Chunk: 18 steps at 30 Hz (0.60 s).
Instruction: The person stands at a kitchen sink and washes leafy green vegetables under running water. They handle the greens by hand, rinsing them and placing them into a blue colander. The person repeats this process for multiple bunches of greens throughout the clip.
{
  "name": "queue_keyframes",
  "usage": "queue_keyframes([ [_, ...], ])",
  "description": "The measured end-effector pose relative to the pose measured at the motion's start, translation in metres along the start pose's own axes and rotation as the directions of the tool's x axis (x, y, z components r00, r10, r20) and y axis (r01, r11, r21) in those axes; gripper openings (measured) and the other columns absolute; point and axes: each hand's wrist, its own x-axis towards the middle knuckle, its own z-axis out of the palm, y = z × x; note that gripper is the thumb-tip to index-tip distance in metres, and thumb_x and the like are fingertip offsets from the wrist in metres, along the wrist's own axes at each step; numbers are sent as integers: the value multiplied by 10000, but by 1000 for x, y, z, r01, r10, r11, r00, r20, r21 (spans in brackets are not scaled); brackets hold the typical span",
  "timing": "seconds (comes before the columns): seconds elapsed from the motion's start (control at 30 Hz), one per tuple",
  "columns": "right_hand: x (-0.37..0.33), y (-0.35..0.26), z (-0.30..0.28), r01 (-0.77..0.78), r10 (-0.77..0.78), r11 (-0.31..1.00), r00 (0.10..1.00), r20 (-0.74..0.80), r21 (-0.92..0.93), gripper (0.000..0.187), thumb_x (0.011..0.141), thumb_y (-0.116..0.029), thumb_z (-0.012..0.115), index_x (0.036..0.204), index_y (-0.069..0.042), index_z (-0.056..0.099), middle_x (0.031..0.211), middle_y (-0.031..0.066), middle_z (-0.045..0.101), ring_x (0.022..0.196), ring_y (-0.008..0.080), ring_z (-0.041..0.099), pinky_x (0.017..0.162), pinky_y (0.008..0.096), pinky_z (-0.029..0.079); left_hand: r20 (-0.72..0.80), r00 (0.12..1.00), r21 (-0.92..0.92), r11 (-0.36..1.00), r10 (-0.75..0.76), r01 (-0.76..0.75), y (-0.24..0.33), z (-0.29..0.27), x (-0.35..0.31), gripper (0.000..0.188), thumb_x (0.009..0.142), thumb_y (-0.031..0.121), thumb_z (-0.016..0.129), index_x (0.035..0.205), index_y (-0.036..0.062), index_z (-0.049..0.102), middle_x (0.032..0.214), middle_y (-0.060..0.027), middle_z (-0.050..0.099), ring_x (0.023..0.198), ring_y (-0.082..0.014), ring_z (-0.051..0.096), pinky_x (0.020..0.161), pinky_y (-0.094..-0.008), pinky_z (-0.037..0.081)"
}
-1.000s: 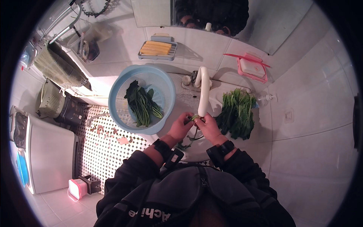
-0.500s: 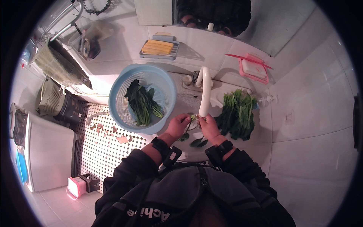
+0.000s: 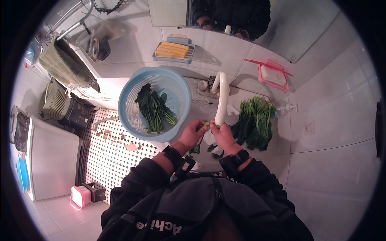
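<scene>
Held a green stem (image 3: 206, 124) in near-closed fingers of left hand (image 3: 193, 133) and right hand (image 3: 222, 135), with seemingly finished greens (image 3: 152, 112) in colander (image 3: 185, 109) and larger bunch (image 3: 256, 125) left.

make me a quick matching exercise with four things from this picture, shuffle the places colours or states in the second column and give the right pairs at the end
Things:
1. colander
2. large bunch of greens
3. yellow bars
4. left hand

Places, colours or states:
A. on a gray rack against the wall
B. holding a green stem
C. light blue
D. to the right of the white faucet

Right pairs: 1-C, 2-D, 3-A, 4-B
</scene>
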Motion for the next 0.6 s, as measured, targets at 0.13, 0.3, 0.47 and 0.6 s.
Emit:
queue_keyframes([
  [0.13, 2, 9, 0, 92, -100, 980, 994, -34, -176, 220, 840, -150, 558, 994, 5, 543, 751, 64, 601, 686, 156, 570, 646, 303, 460, 36, 997, 104, 992, 71, -74, -2, -1, 0, 214, 875, 193, 546, 1001, 20, 541, 760, 12, 534, 663, -60, 463, 606, -219, 405],
  [0.3, 1, 4, -4, -223, 209, 957, 974, 90, 187, 223, 837, -130, 559, 1018, -3, 532, 775, 60, 602, 698, 142, 563, 665, 284, 459, 52, 998, 80, 996, -37, 32, 0, -2, 3, 220, 875, 187, 541, 1004, 10, 557, 768, 8, 551, 690, -68, 482, 650, -226, 419],
  [0.47, -2, -4, 1, -10, 1, 989, 998, 59, 146, 209, 813, -105, 591, 994, -11, 542, 793, 39, 599, 706, 116, 547, 676, 263, 454, 25, 1000, -8, 1000, -15, 15, 1, 0, 4, 206, 872, 149, 531, 1020, 8, 553, 794, -11, 570, 743, -76, 515, 696, -226, 431],
  [0.6, 1, -6, -2, -80, 70, 989, 995, 77, 128, 211, 803, -113, 608, 980, -14, 549, 801, 43, 600, 706, 108, 545, 668, 262, 453, 63, 998, -157, 987, -29, 39, 0, 1, 3, 231, 841, 111, 559, 1047, 8, 537, 840, -37, 586, 776, -92, 535, 704, -240, 445],
])
